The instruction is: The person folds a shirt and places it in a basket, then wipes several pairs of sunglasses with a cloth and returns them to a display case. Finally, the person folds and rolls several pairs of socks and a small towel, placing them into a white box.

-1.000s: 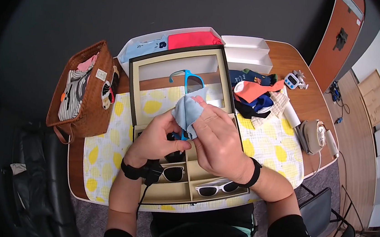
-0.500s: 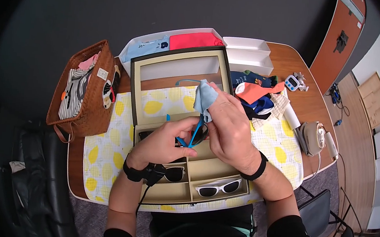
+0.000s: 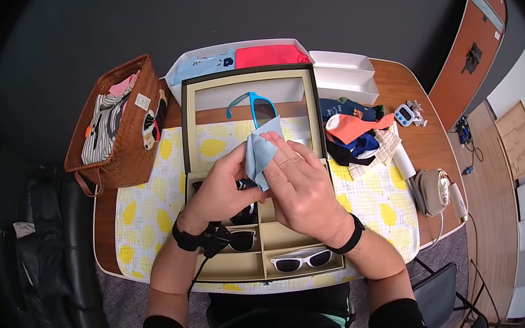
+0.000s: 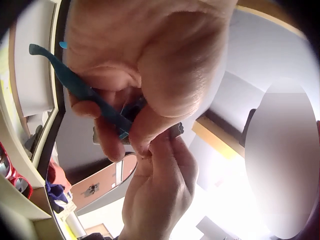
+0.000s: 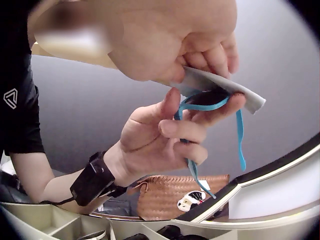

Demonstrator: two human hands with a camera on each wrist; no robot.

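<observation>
Above an open display case point(image 3: 227, 267), my left hand point(image 3: 219, 185) holds a pair of blue-framed sunglasses point(image 3: 265, 108) with dark lenses. A light blue cleaning cloth point(image 3: 262, 151) is pinched in my right hand point(image 3: 303, 196) and folded over one lens. In the right wrist view the cloth point(image 5: 252, 100) lies along the blue frame point(image 5: 207, 106), and left fingers support it from beneath. Both temple arms are unfolded; one temple arm point(image 4: 75, 85) crosses the left palm in the left wrist view. White sunglasses point(image 3: 301, 260) and dark sunglasses point(image 3: 242, 241) sit in the case's compartments.
To the left stands a woven basket point(image 3: 127, 157) of clothes. Behind the raised lid is a white tray holding blue and red fabric point(image 3: 273, 54), beside white boxes point(image 3: 345, 83). Socks point(image 3: 357, 129), a timer point(image 3: 404, 114) and a beige appliance point(image 3: 430, 190) lie on the right.
The sunglasses turned in my hands half a second ago, with the cloth up and to the right. Now they are turned back, and the cloth is lower over a lens.
</observation>
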